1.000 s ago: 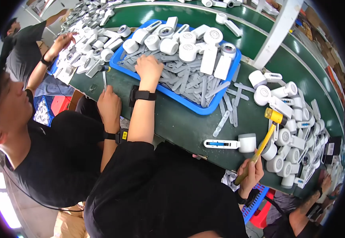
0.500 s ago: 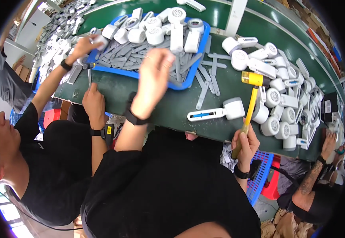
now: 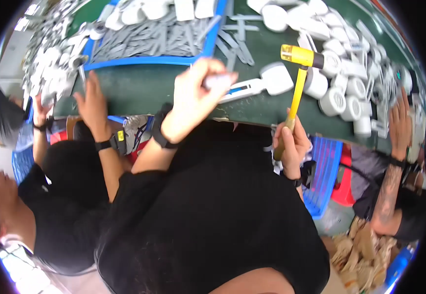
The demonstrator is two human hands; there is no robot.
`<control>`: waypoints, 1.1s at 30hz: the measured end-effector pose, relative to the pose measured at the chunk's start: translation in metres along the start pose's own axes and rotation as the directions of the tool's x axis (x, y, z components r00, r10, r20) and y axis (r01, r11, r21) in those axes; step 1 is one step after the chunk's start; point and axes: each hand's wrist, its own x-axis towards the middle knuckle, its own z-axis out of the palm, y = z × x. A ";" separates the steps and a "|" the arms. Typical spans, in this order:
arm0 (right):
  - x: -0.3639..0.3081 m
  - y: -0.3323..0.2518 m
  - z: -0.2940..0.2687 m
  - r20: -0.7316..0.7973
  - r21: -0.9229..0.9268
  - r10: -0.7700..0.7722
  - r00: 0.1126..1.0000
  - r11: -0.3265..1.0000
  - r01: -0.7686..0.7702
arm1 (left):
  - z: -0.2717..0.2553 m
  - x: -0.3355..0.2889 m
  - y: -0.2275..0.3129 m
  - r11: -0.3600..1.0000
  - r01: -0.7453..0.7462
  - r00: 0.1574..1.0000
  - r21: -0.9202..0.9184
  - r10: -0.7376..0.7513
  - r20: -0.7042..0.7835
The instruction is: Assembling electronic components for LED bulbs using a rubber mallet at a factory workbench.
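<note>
My left hand [image 3: 196, 95] is closed, its fingers curled by the handle end of a white handheld fan [image 3: 275, 79]. Something pale shows between those fingers, too blurred to name. The fan lies on the green table, its round head to the right and a blue part in its handle slot. My right hand [image 3: 293, 144] is wrapped round the lower handle of a mallet [image 3: 299, 93]. The mallet stands upright, its yellow and black head raised right of the fan's head.
A blue tray [image 3: 147, 61] holds many flat grey strips [image 3: 149, 39], with white fan bodies at its back. More loose strips [image 3: 237, 41] lie beside it. White fans [image 3: 338, 73] are heaped at right. A co-worker's hand [image 3: 94, 105] is at left, another [image 3: 399, 122] at far right.
My left hand has come away from over the tray, toward the fan's handle end. The right hand still holds the mallet upright. The whole view has shifted, with the table now higher in it.
</note>
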 end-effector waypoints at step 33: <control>-0.124 -0.007 -0.107 -0.650 -0.221 -0.333 0.683 0.943 0.250 | 0.029 -0.027 -0.019 0.839 -0.148 0.952 0.523 -0.022 0.305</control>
